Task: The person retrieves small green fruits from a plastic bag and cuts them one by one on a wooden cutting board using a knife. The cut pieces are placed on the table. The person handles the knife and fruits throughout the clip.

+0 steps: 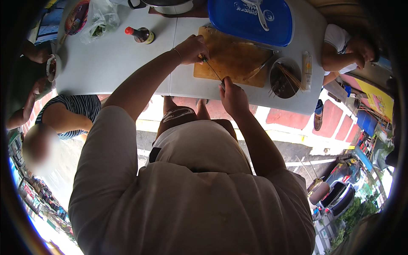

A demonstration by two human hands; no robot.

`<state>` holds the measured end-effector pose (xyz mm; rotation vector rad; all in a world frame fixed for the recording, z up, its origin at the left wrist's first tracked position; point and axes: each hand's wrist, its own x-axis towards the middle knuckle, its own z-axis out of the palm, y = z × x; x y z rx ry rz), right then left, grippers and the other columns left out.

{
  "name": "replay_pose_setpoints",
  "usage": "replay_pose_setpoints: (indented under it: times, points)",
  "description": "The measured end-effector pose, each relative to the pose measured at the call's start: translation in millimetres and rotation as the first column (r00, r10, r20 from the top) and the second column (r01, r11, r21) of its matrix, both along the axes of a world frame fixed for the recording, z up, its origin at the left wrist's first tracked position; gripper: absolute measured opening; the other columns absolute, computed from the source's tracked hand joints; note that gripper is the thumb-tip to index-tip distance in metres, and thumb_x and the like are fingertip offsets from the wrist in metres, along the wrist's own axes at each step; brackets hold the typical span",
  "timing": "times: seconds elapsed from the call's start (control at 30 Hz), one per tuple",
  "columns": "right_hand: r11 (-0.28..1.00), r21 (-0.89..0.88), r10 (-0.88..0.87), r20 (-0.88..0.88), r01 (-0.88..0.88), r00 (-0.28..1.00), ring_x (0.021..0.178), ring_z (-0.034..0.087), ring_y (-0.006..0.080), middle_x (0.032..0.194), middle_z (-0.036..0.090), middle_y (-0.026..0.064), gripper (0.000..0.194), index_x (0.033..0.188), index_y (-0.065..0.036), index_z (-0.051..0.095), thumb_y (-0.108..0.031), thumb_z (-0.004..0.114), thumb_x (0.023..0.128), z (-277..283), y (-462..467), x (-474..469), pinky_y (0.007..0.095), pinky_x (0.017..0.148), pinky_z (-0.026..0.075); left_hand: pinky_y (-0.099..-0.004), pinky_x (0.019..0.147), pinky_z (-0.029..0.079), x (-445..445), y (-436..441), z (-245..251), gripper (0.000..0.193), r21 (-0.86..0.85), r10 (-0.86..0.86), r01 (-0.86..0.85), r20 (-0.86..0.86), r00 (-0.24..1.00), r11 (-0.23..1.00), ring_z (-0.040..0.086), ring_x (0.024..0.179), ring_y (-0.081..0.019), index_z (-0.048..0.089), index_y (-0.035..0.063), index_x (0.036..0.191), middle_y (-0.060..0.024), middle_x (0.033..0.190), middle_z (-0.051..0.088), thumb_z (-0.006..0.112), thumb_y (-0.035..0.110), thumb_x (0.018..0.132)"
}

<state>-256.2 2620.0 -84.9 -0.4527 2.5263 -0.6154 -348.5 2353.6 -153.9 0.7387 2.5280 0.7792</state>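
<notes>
My left hand (193, 50) is over the left edge of a wooden cutting board (220, 65), closed on one end of a thin, dark, straight object (214, 69). A yellowish-green bit shows by those fingers. Whether the object is a skewer or a narrow blade seen edge-on, I cannot tell. Its other end meets my right hand (235, 97), whose fingers are closed around it near the board's front edge. Something small and dark shows between the right fingers. What look like metal tongs (259, 68) lie spread in a V on the board's right part.
Right of the board stands a bowl (284, 91) with thin sticks, beside a clear packet (307, 71). Behind are a blue lid (223, 24) bearing a white ladle (263, 20), and a pot (173, 8). A red-capped bottle (140, 34) and plastic bag (103, 19) stand left. People are at both table ends.
</notes>
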Motion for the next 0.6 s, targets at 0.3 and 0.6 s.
replay_pose_setpoints:
  times: [0.3,0.6]
  points:
    - [0.993,-0.100,-0.060,0.035,0.063,0.998,0.082,0.072,0.0448,0.086,0.072,0.0218,0.022,0.113,-0.004,0.057,-0.021,0.065,0.103,1.4,50.4,22.1,0.0519,0.069,0.056,-0.0437,0.114,0.037,4.3,-7.2,-5.7,0.034,0.077,0.043,-0.037,-0.070,0.997,0.996,0.052,0.125,-0.0214,0.081,0.0185,0.110,0.0056,0.111,0.075,0.090,0.020,0.077]
    - [0.983,-0.134,-0.136,-0.071,0.126,0.988,0.080,0.073,0.0398,0.087,0.072,0.0191,0.024,0.119,-0.004,0.060,-0.018,0.069,0.102,-12.9,91.5,30.8,0.0453,0.069,0.057,-0.0409,0.096,0.055,49.8,-59.2,-14.3,0.028,0.096,0.577,-0.569,-0.173,0.798,0.817,0.064,0.104,-0.0287,0.076,0.0120,0.101,-0.0014,0.105,0.072,0.088,0.013,0.076]
